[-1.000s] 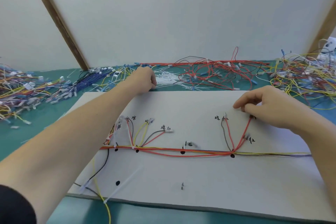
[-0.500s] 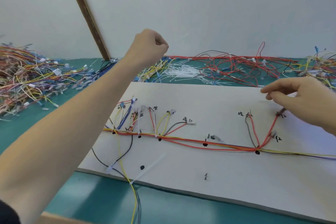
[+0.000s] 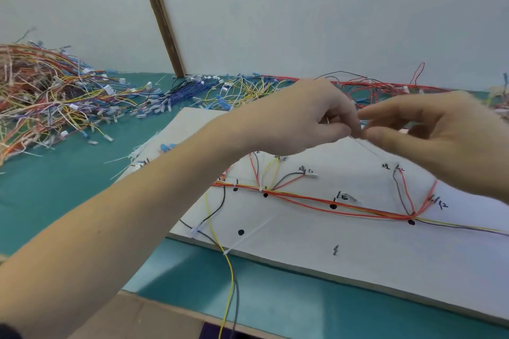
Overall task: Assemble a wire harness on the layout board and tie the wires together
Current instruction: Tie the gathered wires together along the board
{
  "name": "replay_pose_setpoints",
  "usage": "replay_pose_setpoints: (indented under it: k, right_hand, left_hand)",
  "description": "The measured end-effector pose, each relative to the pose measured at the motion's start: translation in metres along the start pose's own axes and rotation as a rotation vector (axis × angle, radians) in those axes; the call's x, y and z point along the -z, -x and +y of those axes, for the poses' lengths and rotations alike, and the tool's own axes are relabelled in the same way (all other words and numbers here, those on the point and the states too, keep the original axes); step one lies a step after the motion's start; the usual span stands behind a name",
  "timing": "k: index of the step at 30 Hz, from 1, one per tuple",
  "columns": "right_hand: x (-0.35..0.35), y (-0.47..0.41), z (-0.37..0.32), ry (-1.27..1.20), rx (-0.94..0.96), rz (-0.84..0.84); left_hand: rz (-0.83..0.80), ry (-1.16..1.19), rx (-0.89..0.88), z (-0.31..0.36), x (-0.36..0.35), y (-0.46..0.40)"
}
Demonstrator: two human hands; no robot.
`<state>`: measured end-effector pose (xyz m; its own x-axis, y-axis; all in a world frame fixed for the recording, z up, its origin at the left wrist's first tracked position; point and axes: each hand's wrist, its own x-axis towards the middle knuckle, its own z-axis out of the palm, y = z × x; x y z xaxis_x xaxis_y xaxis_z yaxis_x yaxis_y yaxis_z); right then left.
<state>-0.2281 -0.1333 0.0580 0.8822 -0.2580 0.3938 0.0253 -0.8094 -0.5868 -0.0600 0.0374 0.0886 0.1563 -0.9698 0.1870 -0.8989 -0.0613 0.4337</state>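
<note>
Both my hands were up above the board (image 3: 303, 270), fingertips meeting in the middle. My left hand (image 3: 308, 121) had its thumb and fingers pinched on a thin pale zip tie (image 3: 367, 147), and my right hand (image 3: 429, 135) was pinching the same tie from the other side, other fingers loosely spread. The tie trailed down and right from the pinch toward the board, kinda blurry so I couldn't make out its end.

The harness (image 3: 316, 199) lay flat on the board below my hands, a red, yellow and dark bundle running left to right past the black dots, with short branches fanning up to the handwritten labels. A yellow wire (image 3: 228, 283) and a grey one hung off the board's near edge. The board sat on the green tabletop (image 3: 55, 195). Big wire pile (image 3: 49, 96) off to the left, more red wires (image 3: 385, 88) along the wall behind.
</note>
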Motion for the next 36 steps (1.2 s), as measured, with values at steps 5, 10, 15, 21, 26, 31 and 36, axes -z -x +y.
replay_pose_setpoints:
  k: [5, 10, 15, 21, 26, 31, 36]
  right_hand:
    - [-0.023, -0.005, -0.010, -0.325, -0.139, -0.055]
    - [-0.031, -0.012, -0.006, -0.479, -0.319, -0.088]
    - [-0.047, -0.007, 0.002, -0.630, -0.420, 0.005]
    - [-0.054, -0.001, 0.009, -0.752, -0.434, 0.147]
    - [-0.055, 0.000, 0.008, -0.906, -0.426, 0.177]
    - [-0.054, 0.001, 0.009, -0.988, -0.422, 0.176]
    - [-0.055, 0.000, 0.010, -1.007, -0.420, 0.142]
  left_hand:
    - [0.087, 0.226, 0.038, -0.011, -0.014, 0.001]
    - [0.248, 0.571, 0.161, -0.020, -0.041, 0.001]
    - [0.377, 0.533, 0.122, -0.026, -0.060, 0.006]
    - [0.472, 0.656, 0.223, -0.026, -0.083, 0.015]
    - [0.380, 0.790, 0.278, -0.028, -0.083, 0.019]
    - [0.304, 0.903, 0.314, -0.032, -0.082, 0.021]
    - [0.286, 0.879, 0.310, -0.030, -0.086, 0.021]
